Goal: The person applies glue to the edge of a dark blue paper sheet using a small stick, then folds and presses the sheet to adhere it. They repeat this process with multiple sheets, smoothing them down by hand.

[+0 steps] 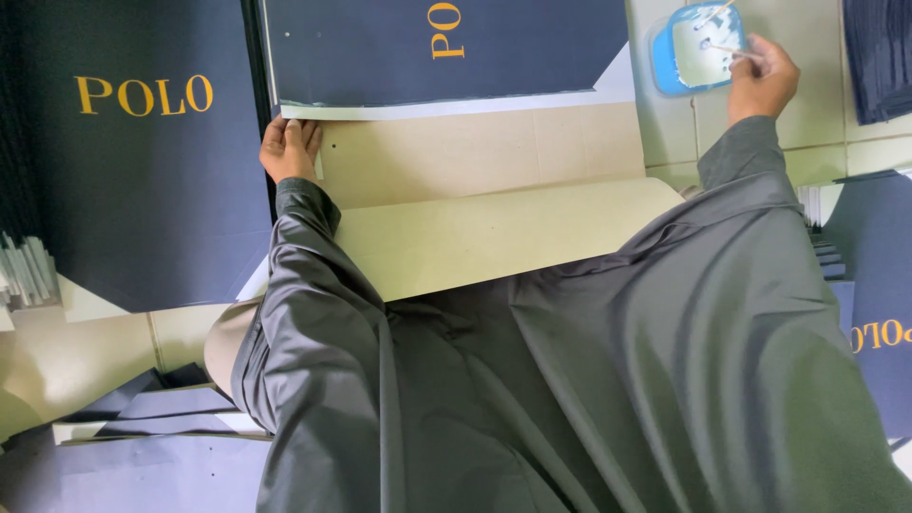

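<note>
My left hand (290, 147) presses flat on the left edge of a tan cardboard sheet (475, 152), just below a dark navy printed sheet (399, 47) with gold lettering. My right hand (763, 76) reaches to the far right and grips a thin brush handle (727, 49) dipped into a blue tray of white glue (698, 46). A second, paler board (494, 237) lies nearer me, partly under my grey sleeves.
A large navy sheet (142, 161) with gold lettering lies at the left. Stacks of navy sheets sit at the lower left (142, 408), the right edge (879, 313) and the top right corner (879, 57). The floor is pale tile (817, 123).
</note>
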